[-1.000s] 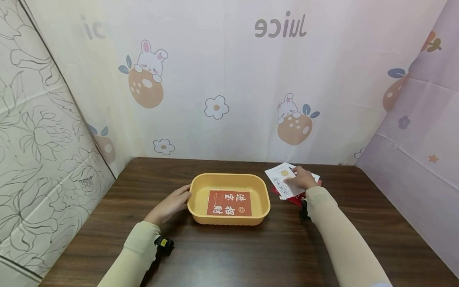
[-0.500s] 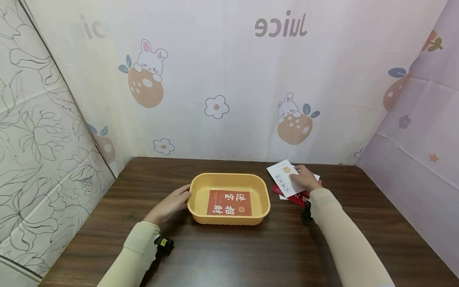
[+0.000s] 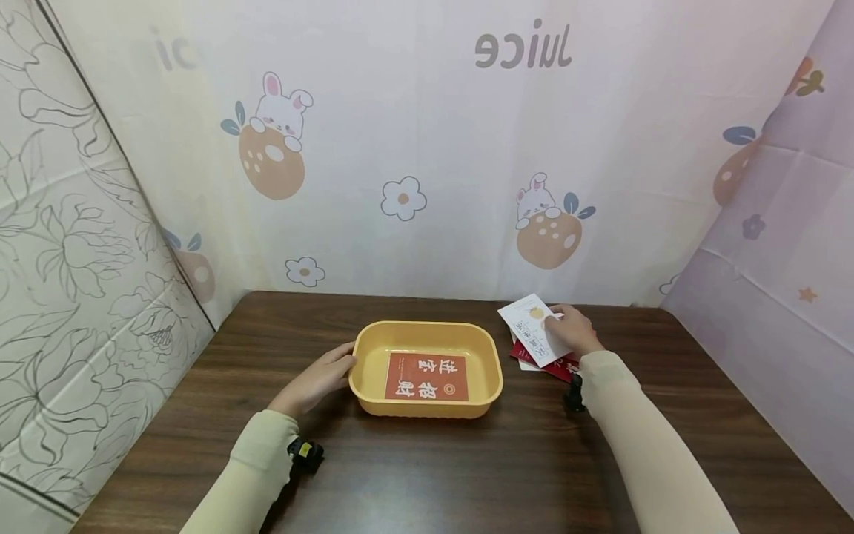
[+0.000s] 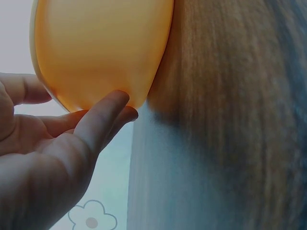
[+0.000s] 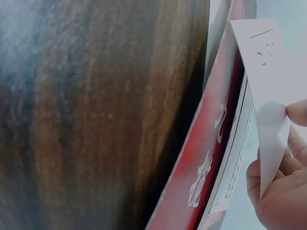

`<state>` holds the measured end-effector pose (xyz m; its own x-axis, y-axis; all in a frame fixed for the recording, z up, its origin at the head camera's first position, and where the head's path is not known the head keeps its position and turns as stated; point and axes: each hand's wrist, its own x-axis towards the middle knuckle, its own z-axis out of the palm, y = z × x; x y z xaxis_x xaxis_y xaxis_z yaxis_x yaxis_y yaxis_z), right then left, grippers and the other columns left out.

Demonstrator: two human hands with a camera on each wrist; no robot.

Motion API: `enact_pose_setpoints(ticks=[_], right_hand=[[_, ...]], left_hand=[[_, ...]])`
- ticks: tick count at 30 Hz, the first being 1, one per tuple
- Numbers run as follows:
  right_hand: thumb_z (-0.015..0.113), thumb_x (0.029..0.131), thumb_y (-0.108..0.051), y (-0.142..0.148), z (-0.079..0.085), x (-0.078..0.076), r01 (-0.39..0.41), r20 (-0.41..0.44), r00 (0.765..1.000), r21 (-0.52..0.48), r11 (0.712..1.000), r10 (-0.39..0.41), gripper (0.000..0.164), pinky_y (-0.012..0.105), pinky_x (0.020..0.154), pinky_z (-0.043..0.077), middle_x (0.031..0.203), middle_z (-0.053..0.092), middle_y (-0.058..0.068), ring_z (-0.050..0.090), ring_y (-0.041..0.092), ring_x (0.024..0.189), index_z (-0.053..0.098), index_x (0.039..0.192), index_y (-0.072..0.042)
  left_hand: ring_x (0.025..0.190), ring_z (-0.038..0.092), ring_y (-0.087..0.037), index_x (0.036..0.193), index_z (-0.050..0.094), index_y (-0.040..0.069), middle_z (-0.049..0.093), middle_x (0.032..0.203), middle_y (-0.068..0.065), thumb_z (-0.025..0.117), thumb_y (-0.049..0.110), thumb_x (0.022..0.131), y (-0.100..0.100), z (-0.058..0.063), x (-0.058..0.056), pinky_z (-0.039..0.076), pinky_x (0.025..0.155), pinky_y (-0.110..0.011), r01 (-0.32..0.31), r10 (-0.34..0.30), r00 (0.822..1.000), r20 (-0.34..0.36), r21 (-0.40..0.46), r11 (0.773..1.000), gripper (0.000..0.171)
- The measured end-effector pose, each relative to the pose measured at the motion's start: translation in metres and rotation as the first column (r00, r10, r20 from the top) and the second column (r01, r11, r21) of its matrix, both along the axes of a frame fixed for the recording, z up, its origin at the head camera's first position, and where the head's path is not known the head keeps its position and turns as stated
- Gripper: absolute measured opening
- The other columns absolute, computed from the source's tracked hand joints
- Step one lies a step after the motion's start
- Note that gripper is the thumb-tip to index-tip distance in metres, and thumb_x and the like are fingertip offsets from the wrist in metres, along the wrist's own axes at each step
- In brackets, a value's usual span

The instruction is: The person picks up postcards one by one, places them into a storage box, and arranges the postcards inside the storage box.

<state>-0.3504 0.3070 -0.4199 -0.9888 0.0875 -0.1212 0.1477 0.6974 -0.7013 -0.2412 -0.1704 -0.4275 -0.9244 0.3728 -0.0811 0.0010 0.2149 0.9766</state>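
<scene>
A yellow plastic tray stands mid-table with an orange-red card lying flat inside it. My left hand touches the tray's left end; in the left wrist view its fairly straight fingers rest against the outer wall. Over on the right, my right hand pinches a white card, printed with a yellow round figure and dark characters, between thumb and fingers. This card is tilted and bent in the right wrist view. Below it lie a red card with white writing and other white cards, partly hidden.
The dark wood table ends at a pale printed curtain behind, with more hangings at left and right. A black wrist camera is strapped to the left wrist, another to the right.
My right hand has shifted slightly right, drawing the white card up and turning it, so more of the red card shows. My left hand and the tray have stayed put.
</scene>
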Motion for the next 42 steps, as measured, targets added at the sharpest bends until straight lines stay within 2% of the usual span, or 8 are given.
enact_pose_setpoints(ticks=[5,16,19,22,26,29,36,42], right_hand=[[0.04,0.1,-0.025,-0.002,0.003,0.002,0.013,-0.01,1.0,-0.043,0.999,-0.014,0.057,0.038,0.078,0.051,0.138,0.046,0.028,0.054,0.036,0.108,0.037,0.149,0.004],[0.038,0.104,-0.027,-0.01,0.014,0.005,0.022,-0.141,0.99,-0.021,1.0,-0.024,0.05,0.053,0.094,0.047,0.135,0.051,0.028,0.051,0.037,0.113,0.049,0.141,0.006],[0.037,0.104,-0.029,-0.013,0.016,0.005,0.029,-0.161,0.986,-0.013,0.999,-0.031,0.049,0.05,0.089,0.048,0.132,0.054,0.026,0.052,0.036,0.11,0.053,0.139,0.003],[0.037,0.104,-0.031,-0.016,0.018,0.004,0.04,-0.176,0.984,-0.007,0.999,-0.04,0.049,0.042,0.081,0.05,0.127,0.056,0.024,0.055,0.034,0.103,0.056,0.138,-0.001],[0.039,0.103,-0.032,-0.019,0.02,0.003,0.047,-0.207,0.977,0.001,0.999,-0.045,0.047,0.035,0.073,0.047,0.122,0.059,0.021,0.056,0.032,0.097,0.059,0.135,-0.005],[0.04,0.102,-0.031,-0.022,0.023,0.004,0.043,-0.216,0.976,0.0,0.999,-0.042,0.045,0.034,0.072,0.045,0.121,0.059,0.02,0.055,0.031,0.097,0.059,0.134,-0.006],[0.042,0.101,-0.029,-0.03,0.028,0.006,0.024,-0.236,0.971,-0.025,0.999,-0.029,0.04,0.032,0.066,0.049,0.113,0.061,0.017,0.058,0.028,0.088,0.061,0.131,-0.01],[0.043,0.102,-0.03,-0.039,0.035,0.007,-0.022,-0.254,0.967,-0.008,1.0,0.02,0.04,0.031,0.063,0.051,0.11,0.062,0.017,0.061,0.026,0.081,0.061,0.131,-0.011]], left_hand=[[0.137,0.041,-0.039,0.157,0.023,-0.003,0.031,0.156,-0.028,0.034,0.016,0.109,0.0,0.001,0.0,0.041,0.108,-0.052,0.002,-0.002,1.0,-0.004,0.0,1.0,0.053],[0.136,0.042,-0.04,0.156,0.022,-0.005,0.03,0.156,-0.028,0.033,0.014,0.108,0.0,-0.001,-0.002,0.042,0.107,-0.052,0.005,-0.005,1.0,-0.007,0.008,1.0,0.053],[0.136,0.042,-0.04,0.156,0.022,-0.005,0.03,0.156,-0.028,0.032,0.014,0.108,0.0,-0.001,-0.002,0.042,0.107,-0.052,0.004,-0.004,1.0,-0.006,0.01,1.0,0.053],[0.137,0.041,-0.04,0.156,0.021,-0.006,0.029,0.156,-0.029,0.032,0.014,0.108,0.001,0.0,-0.001,0.041,0.108,-0.052,0.004,-0.004,1.0,-0.009,0.008,1.0,0.053],[0.138,0.04,-0.04,0.156,0.021,-0.005,0.028,0.157,-0.028,0.031,0.015,0.109,0.001,0.001,-0.001,0.041,0.108,-0.052,0.004,-0.004,1.0,-0.01,-0.004,1.0,0.053],[0.138,0.04,-0.04,0.156,0.021,-0.005,0.029,0.156,-0.028,0.032,0.015,0.109,0.001,0.001,0.0,0.04,0.108,-0.052,0.002,-0.002,1.0,-0.009,-0.007,1.0,0.053],[0.137,0.042,-0.038,0.156,0.023,-0.003,0.03,0.156,-0.027,0.034,0.017,0.109,0.0,0.0,0.0,0.041,0.108,-0.052,0.002,-0.002,1.0,-0.005,-0.021,1.0,0.053],[0.137,0.041,-0.039,0.157,0.023,-0.003,0.03,0.156,-0.027,0.034,0.017,0.109,0.0,0.0,0.001,0.04,0.108,-0.052,0.002,-0.002,1.0,-0.005,-0.024,1.0,0.053]])
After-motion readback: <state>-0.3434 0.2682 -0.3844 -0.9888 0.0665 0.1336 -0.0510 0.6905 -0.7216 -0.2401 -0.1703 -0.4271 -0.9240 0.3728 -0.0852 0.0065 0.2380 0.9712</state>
